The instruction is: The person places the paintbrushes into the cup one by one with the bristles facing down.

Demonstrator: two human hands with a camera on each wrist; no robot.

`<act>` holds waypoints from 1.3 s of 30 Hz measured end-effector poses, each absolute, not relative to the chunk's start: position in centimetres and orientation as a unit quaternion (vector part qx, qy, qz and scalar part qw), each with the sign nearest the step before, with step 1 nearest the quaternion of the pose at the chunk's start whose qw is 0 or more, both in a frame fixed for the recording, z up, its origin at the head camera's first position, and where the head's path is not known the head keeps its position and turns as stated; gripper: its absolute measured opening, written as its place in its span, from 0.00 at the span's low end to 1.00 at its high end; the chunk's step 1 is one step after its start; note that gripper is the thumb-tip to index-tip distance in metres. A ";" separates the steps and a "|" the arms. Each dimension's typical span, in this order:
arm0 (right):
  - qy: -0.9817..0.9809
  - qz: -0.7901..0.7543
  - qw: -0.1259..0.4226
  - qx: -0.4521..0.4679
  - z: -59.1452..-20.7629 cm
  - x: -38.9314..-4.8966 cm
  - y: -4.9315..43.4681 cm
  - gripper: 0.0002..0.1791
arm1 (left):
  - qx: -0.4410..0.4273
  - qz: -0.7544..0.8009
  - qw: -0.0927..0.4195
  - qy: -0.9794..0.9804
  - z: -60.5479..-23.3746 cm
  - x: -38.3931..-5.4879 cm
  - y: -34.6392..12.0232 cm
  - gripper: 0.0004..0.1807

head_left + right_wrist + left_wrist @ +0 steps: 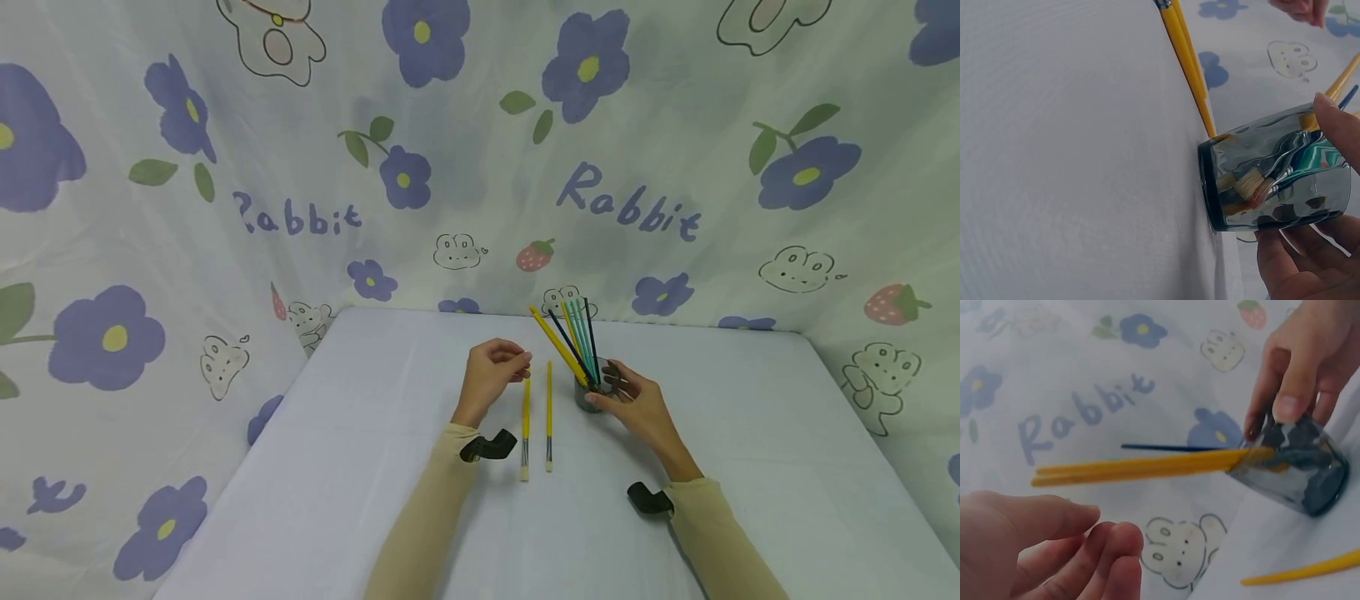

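Note:
My right hand [637,407] grips a smoky grey glass cup [588,402], thumb on one side and fingers on the other. Yellow, dark blue, teal and black paintbrushes [573,340] stand in it, handles up and bristles [1250,184] down near the base. Left of the cup, two yellow paintbrushes lie side by side on the table, a left one [526,421] and a right one [549,408], bristles towards me. Above the handle end of the left one is my left hand [491,371]. Its fingers [1119,540] are loosely bent, and nothing shows between them and the thumb.
A white-covered table [360,417] lies beneath the hands. Behind and beside it hangs a pale curtain [480,167] printed with flowers, rabbits and strawberries. Black wrist mounts sit on both sleeves, the left mount [489,446] close to the left brush.

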State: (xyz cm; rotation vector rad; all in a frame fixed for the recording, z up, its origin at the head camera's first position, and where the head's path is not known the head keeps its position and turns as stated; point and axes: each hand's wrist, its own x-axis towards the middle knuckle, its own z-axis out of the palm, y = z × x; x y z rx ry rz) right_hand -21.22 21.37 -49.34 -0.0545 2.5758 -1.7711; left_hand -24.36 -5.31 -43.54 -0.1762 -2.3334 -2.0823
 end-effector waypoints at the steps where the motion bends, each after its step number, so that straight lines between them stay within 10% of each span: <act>1: 0.825 -0.565 0.007 -0.017 -49.4 -21.2 21.4 0.54 | -0.049 -0.663 0.007 -0.747 -43.8 -24.4 -5.5 0.10; 39: 0.831 -0.556 0.002 -0.021 -49.4 -21.2 21.5 0.54 | -0.009 -0.374 -0.060 -0.926 -48.8 -23.7 -4.5 0.12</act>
